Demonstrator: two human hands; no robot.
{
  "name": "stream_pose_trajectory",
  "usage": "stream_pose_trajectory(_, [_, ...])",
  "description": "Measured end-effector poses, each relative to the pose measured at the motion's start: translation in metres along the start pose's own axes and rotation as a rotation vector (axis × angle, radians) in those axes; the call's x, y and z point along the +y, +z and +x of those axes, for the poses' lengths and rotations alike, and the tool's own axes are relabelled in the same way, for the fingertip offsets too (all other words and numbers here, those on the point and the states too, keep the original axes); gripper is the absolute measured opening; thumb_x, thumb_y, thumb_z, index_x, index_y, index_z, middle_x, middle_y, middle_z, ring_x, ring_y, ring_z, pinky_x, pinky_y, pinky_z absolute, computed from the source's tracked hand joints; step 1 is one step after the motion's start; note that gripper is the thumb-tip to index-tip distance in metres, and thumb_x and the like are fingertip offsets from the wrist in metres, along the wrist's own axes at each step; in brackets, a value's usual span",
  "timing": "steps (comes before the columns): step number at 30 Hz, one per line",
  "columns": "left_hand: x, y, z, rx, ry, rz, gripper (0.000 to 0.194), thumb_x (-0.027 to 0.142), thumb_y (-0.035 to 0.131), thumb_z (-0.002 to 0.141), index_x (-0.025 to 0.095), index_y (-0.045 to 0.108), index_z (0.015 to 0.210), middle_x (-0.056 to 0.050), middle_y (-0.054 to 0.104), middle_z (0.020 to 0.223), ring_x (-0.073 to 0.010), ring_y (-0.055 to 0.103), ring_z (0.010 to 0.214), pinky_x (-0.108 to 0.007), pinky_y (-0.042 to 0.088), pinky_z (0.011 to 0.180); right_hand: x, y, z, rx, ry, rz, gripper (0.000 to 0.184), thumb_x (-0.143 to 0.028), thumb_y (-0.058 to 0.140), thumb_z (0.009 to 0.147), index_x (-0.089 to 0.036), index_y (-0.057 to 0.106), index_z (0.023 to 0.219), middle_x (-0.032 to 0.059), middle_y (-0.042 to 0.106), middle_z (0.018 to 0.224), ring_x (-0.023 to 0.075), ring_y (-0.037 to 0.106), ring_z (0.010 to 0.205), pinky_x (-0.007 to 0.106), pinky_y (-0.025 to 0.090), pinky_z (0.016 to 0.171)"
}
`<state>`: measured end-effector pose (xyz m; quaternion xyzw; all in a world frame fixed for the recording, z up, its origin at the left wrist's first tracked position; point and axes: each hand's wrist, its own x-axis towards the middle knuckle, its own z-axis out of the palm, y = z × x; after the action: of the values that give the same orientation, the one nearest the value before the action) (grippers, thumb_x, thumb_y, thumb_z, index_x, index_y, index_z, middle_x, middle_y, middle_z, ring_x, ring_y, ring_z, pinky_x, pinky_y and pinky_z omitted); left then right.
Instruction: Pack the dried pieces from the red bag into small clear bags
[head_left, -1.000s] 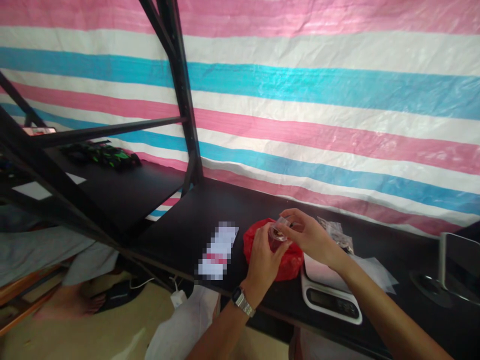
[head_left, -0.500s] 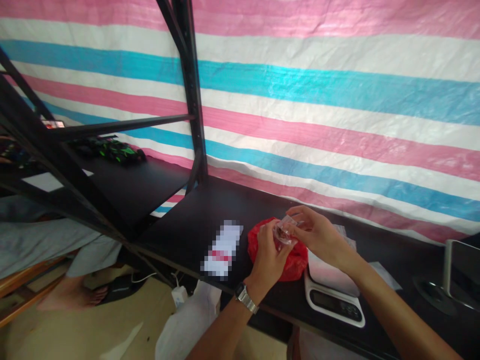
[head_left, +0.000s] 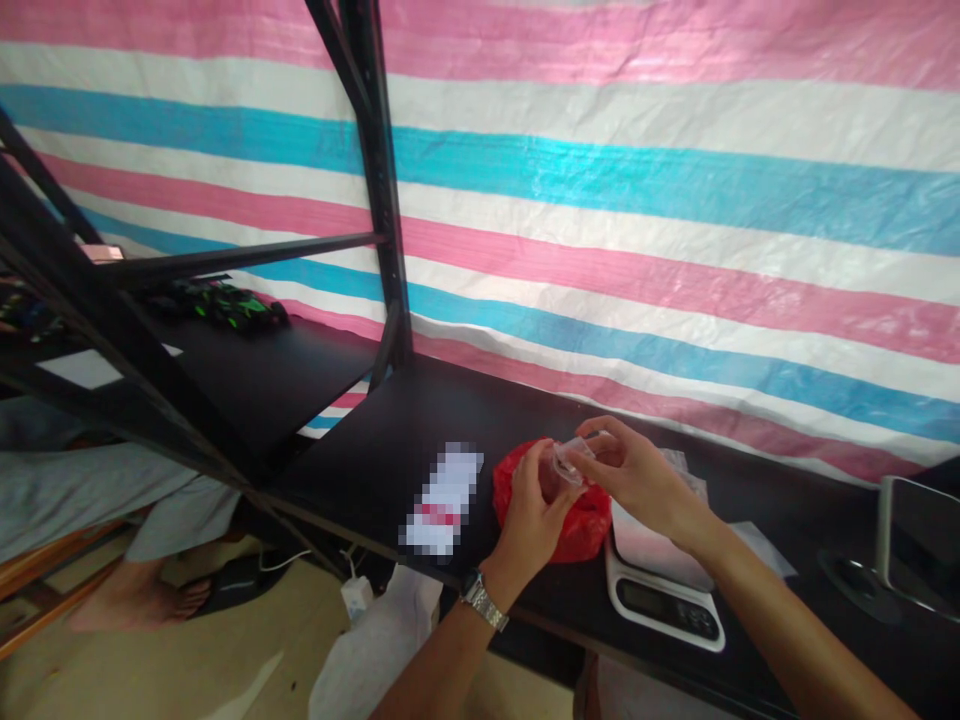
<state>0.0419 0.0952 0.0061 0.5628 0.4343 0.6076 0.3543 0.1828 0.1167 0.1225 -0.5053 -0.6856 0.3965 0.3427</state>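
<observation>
Between my two hands is a small clear plastic bag (head_left: pixel 573 458), held over a red plastic bag (head_left: pixel 589 528). My left hand (head_left: pixel 537 502), with a watch on its wrist, is closed on the clear bag's near left side. The fingers of my right hand (head_left: pixel 628 472) pinch the bag's upper right part. What lies inside the clear bag is too small to make out. The red bag sits open on the black desk (head_left: pixel 345 460), partly hidden by my left hand. A white digital scale (head_left: pixel 664 606) stands right of it, under my right forearm.
A blurred-out phone-like item (head_left: pixel 444 500) lies left of the red bag. Clear plastic bags (head_left: pixel 762 548) lie by the scale, and a framed stand (head_left: pixel 919 540) is at far right. A black metal post (head_left: pixel 381 180) rises behind; a green toy car (head_left: pixel 238 304) and a person's leg (head_left: pixel 172 515) are at left.
The fingers of my right hand have shifted slightly on the clear bag, whose upper edge now looks paler and more upright. Both hands stay over the red bag.
</observation>
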Motion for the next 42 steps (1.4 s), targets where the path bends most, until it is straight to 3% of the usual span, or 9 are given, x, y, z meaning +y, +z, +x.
stream_pose_trajectory(10, [0.011,-0.009,0.004,-0.015,0.019,0.006,0.044,0.044,0.066,0.099,0.024,0.058,0.137,-0.013,0.069,0.138,-0.0262,0.066,0.13,-0.045,0.052,0.113,-0.011,-0.006,-0.007,0.101,-0.063,-0.034,0.049,-0.064,0.075,0.082,-0.025,0.056,0.103,0.0062,0.074,0.093,0.0214,0.072,0.082,0.033,0.058,0.071])
stream_pose_trajectory(14, [0.014,-0.015,0.006,0.057,0.023,0.054,0.04,0.042,0.068,0.097,0.023,0.061,0.131,-0.011,0.073,0.128,-0.0257,0.07,0.119,-0.044,0.056,0.105,-0.001,-0.043,-0.022,0.256,0.002,0.134,0.056,-0.067,0.081,0.08,-0.024,0.059,0.107,0.008,0.076,0.107,0.0234,0.073,0.098,0.035,0.06,0.084])
stream_pose_trajectory(18, [0.015,-0.02,0.004,0.087,0.056,0.086,0.045,0.043,0.069,0.095,0.023,0.059,0.135,-0.011,0.071,0.13,-0.0261,0.07,0.12,-0.045,0.055,0.107,0.04,-0.099,-0.047,0.513,0.084,0.354,0.068,-0.06,0.094,0.065,-0.027,0.067,0.119,0.0074,0.075,0.121,0.0264,0.071,0.116,0.042,0.059,0.103])
stream_pose_trajectory(21, [0.016,-0.025,0.003,0.089,0.09,0.102,0.053,0.045,0.072,0.094,0.023,0.057,0.14,-0.011,0.07,0.131,-0.0266,0.069,0.121,-0.046,0.055,0.109,0.076,-0.132,-0.073,0.606,0.21,0.326,0.078,-0.061,0.099,0.055,-0.025,0.072,0.119,0.0079,0.076,0.114,0.0282,0.072,0.112,0.046,0.056,0.109])
stream_pose_trajectory(24, [0.017,-0.032,0.003,0.083,0.112,0.065,0.053,0.047,0.072,0.095,0.023,0.057,0.14,-0.01,0.071,0.126,-0.0249,0.07,0.116,-0.043,0.057,0.106,0.101,-0.142,-0.098,0.688,0.274,0.192,0.093,-0.068,0.098,0.048,-0.022,0.072,0.125,0.0106,0.076,0.117,0.0308,0.071,0.113,0.049,0.054,0.111])
stream_pose_trajectory(29, [0.023,-0.04,0.001,0.248,0.119,0.041,0.037,0.048,0.063,0.101,0.023,0.062,0.129,-0.009,0.071,0.123,-0.022,0.07,0.112,-0.038,0.056,0.104,0.089,-0.101,-0.099,0.492,0.121,-0.02,0.073,-0.065,0.085,0.076,-0.023,0.07,0.135,0.0118,0.075,0.122,0.029,0.071,0.108,0.046,0.059,0.099])
stream_pose_trajectory(34, [0.025,-0.039,-0.013,0.385,0.107,0.172,0.038,0.048,0.061,0.102,0.021,0.062,0.129,-0.01,0.071,0.124,-0.0238,0.068,0.115,-0.039,0.054,0.104,0.039,-0.024,-0.041,0.097,-0.248,-0.341,0.028,-0.032,0.066,0.099,-0.029,0.074,0.126,0.0064,0.071,0.13,0.023,0.069,0.112,0.039,0.055,0.105])
stream_pose_trajectory(37, [0.022,-0.036,-0.021,0.322,0.07,0.267,0.039,0.047,0.06,0.102,0.021,0.061,0.131,-0.012,0.069,0.129,-0.0273,0.066,0.121,-0.044,0.051,0.109,0.021,0.013,-0.006,-0.14,-0.216,-0.806,0.042,-0.009,0.054,0.098,-0.026,0.071,0.133,0.0096,0.067,0.132,0.0241,0.064,0.12,0.037,0.05,0.109])
stream_pose_trajectory(42, [0.015,-0.036,-0.018,0.148,-0.026,0.28,0.038,0.046,0.058,0.102,0.021,0.061,0.13,-0.013,0.07,0.129,-0.0293,0.066,0.122,-0.049,0.05,0.11,0.023,0.038,0.018,-0.112,-0.088,-0.963,0.037,-0.006,0.042,0.099,-0.012,0.074,0.116,0.0221,0.064,0.122,0.0325,0.063,0.114,0.044,0.051,0.1])
